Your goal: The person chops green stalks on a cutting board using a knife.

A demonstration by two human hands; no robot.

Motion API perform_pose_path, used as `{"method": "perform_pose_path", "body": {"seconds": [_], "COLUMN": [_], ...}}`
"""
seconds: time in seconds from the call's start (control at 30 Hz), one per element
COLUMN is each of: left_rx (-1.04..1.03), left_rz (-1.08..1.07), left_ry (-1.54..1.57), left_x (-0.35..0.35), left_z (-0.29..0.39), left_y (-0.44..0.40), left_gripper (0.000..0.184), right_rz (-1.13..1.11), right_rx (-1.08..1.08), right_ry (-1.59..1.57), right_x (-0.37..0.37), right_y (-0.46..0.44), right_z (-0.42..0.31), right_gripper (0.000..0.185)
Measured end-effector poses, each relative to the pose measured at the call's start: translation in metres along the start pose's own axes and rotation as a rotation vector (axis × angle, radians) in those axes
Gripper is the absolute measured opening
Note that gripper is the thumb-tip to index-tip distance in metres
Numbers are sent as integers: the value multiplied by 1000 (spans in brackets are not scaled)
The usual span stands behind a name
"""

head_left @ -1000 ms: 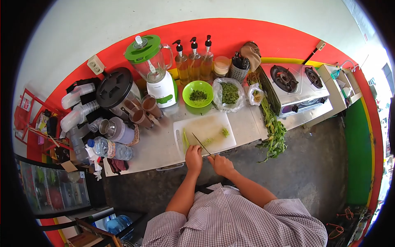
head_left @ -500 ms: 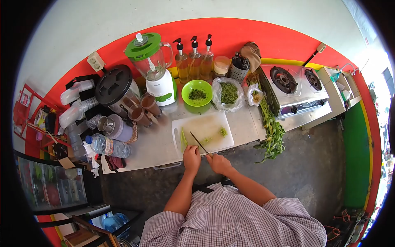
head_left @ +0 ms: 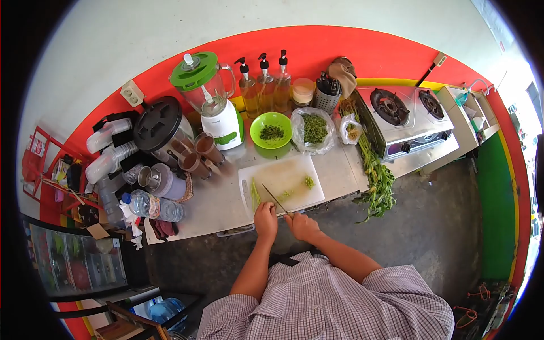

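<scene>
At the near edge of the white cutting board point(head_left: 265, 169), my left hand point(head_left: 265, 221) is closed around thin pale green stalks point(head_left: 254, 191), whose far ends lie on the board. My right hand point(head_left: 304, 226) grips the handle of a knife point(head_left: 272, 196), its blade pointing away and leftward across the board, just right of the stalks. Small chopped green pieces point(head_left: 285, 195) lie by the blade, and another little heap point(head_left: 309, 182) sits farther right. My left fingertips are close to the blade; whether they touch it I cannot tell.
Behind the board stand a green bowl point(head_left: 273, 152) with chopped greens and a plastic bag point(head_left: 314, 130) of greens. Leafy stalks point(head_left: 377, 184) hang over the counter edge beside a gas stove point(head_left: 416, 139). A blender point(head_left: 222, 126) and a water bottle point(head_left: 156, 206) stand left.
The whole view has shifted slightly. Both hands keep about the same place at the board, still holding the stalks and the knife.
</scene>
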State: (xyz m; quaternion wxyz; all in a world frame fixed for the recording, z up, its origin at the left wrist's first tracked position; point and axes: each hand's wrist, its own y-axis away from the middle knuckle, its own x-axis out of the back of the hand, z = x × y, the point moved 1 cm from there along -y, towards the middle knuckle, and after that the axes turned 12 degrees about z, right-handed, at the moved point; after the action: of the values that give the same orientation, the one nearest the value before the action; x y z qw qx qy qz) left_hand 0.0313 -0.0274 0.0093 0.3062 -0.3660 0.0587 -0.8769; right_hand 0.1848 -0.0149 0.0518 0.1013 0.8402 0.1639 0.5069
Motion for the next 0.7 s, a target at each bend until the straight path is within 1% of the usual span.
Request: {"method": "perform_pose_path", "body": {"seconds": [0.13, 0.23, 0.33, 0.4, 0.47, 0.5, 0.57, 0.6, 0.7], "left_rx": [-37, -65, -56, -54, 62, 58, 114, 118, 93], "left_rz": [27, 48, 58, 62, 5, 3, -46, -43, -31], "left_ry": [7, -11, -6, 15, 31, 32, -45, -48, -16], "left_x": [2, 2, 4, 4, 3, 5, 10, 12, 14], "left_z": [-2, 2, 0, -2, -3, 0, 5, 4, 4], "left_y": [5, 7, 7, 6, 4, 2, -1, -1, 1], "left_gripper": [11, 10, 10, 10, 8, 8, 5, 5, 4], "right_rz": [-4, 48, 42, 32, 54, 69, 80, 86, 27], "right_rx": [47, -1, 61, 70, 30, -6, 29, 65, 43], "right_ry": [-47, -2, 32, -27, -24, -16, -23, -27, -17], "right_x": [-2, -8, 1, 6, -8, -10, -6, -1, 7], "right_y": [1, 6, 0, -2, 4, 7, 1, 0, 2], "right_z": [0, 1, -1, -4, 0, -1, 3, 0, -6], "right_gripper": [65, 65, 64, 64, 64, 64, 64, 64, 65]}}
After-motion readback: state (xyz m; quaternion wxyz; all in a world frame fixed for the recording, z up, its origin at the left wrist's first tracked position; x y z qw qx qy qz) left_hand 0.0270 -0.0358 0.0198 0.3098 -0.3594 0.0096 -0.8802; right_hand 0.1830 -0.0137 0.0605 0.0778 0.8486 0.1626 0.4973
